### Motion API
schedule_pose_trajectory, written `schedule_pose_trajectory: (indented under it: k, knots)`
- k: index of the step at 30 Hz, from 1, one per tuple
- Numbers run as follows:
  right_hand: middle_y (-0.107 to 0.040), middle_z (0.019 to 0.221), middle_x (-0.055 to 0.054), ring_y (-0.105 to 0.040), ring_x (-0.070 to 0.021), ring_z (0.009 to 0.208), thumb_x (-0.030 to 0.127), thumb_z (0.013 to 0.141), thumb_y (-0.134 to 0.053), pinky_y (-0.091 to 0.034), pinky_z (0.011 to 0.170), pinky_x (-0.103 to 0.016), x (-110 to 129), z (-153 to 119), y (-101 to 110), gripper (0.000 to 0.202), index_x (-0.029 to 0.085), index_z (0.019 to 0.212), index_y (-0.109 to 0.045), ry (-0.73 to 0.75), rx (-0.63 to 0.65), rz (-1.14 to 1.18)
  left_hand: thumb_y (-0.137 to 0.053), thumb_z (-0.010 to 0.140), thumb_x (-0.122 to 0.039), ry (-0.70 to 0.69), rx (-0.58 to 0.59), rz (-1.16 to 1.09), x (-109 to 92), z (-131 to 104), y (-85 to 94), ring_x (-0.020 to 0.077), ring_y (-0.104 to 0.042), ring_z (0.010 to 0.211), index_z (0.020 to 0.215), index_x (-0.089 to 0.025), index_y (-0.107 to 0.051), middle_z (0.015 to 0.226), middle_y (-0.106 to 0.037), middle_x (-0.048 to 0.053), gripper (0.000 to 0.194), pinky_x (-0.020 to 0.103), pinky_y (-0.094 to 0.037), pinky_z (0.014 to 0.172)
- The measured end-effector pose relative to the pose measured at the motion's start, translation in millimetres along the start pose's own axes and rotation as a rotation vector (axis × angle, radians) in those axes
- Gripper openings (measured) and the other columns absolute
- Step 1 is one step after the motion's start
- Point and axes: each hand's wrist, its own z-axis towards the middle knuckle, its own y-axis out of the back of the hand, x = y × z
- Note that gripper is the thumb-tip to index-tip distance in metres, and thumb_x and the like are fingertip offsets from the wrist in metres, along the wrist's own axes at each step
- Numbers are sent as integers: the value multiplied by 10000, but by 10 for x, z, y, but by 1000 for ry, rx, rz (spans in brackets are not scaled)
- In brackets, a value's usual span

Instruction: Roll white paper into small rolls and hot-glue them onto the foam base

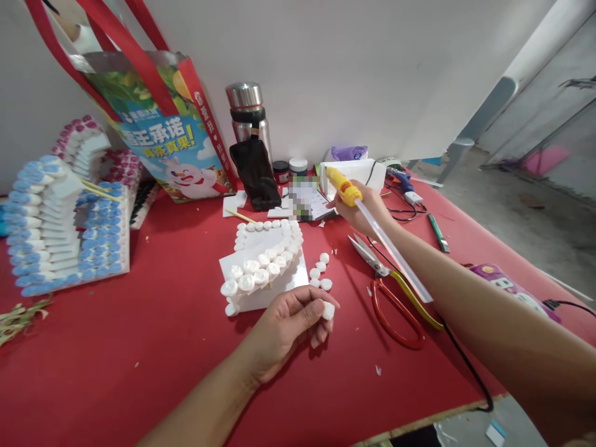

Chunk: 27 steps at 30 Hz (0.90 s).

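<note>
Between the thumb and fingertips of my left hand [293, 320] is a small white foam-like flower [328, 310], its flat side facing me. My right hand [367, 205] reaches to the back of the table, wrapped round a yellow hot glue gun [343, 186]. A long clear glue stick [395, 251] juts from the gun's rear towards me. Just beyond my left hand stands a white board model [294, 280] with a curving row of white rosettes [254, 268] along its edges. Several loose white flowers [321, 270] lie to the right of the model.
Scissors [386, 285] with red and yellow handles lie at the right. Finished blue-flowered models [67, 230] and a shopping bag [158, 136] stand left. A steel flask [246, 102], a phone [256, 174] and a white box [379, 177] line the back. A power strip [512, 292] lies right.
</note>
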Motion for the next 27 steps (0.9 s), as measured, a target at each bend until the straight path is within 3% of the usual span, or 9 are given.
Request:
schedule_pose_trajectory:
  k: [2, 5, 7, 11, 14, 23, 27]
  knots:
    - [-689, 925, -53, -708, -235, 892, 293, 846, -589, -571, 774, -357, 119, -149, 115, 99, 219, 896, -548, -7, -14, 131, -758, 862, -401, -10, 3, -33, 4, 4, 9, 96, -529, 576, 940, -142, -712, 721, -609, 27, 274, 234, -413, 559]
    - [-641, 1024, -54, -709, -217, 862, 323, 845, -667, -606, 736, -368, 253, -467, 279, 156, 206, 935, -617, -91, 25, 580, -754, 871, -364, -29, 7, -80, 10, 18, 30, 102, -568, 602, 964, -150, -706, 747, -634, 34, 238, 226, -436, 573]
    - [-634, 993, -48, -697, -209, 847, 318, 856, -691, -606, 724, -361, 277, -714, 353, 140, 212, 935, -645, -177, 35, 669, -764, 866, -322, -54, -11, -100, 12, 30, 45, 103, -590, 635, 988, -151, -708, 776, -646, 38, 217, 215, -450, 587]
    - [-658, 854, -52, -682, -222, 827, 374, 920, -654, -580, 778, -370, 179, -1161, 388, 167, 215, 869, -663, -278, 99, 631, -775, 854, -245, -97, -62, -120, 2, 49, 63, 89, -598, 685, 998, -145, -719, 852, -668, 50, 184, 192, -476, 620]
    - [-666, 809, -49, -664, -215, 764, 390, 940, -632, -556, 734, -362, 81, -1346, 354, 193, 209, 894, -682, -276, 187, 680, -805, 816, -197, -92, -131, -144, -19, 60, 64, 96, -623, 739, 979, -139, -725, 877, -684, 58, 191, 199, -517, 704]
    - [-675, 813, -56, -627, -185, 720, 438, 990, -558, -487, 675, -321, 35, -1430, 263, 301, 188, 862, -664, -179, 442, 604, -825, 778, -137, -81, -228, -187, -47, 65, 85, 140, -692, 860, 988, -134, -753, 897, -720, 69, 221, 197, -550, 776]
    - [-660, 793, -44, -590, -161, 685, 442, 994, -545, -447, 623, -290, 128, -1466, 230, 297, 190, 881, -653, -161, 475, 588, -809, 811, -170, -88, -228, -214, -37, 83, 96, 115, -685, 807, 986, -139, -765, 876, -722, 56, 183, 188, -555, 763]
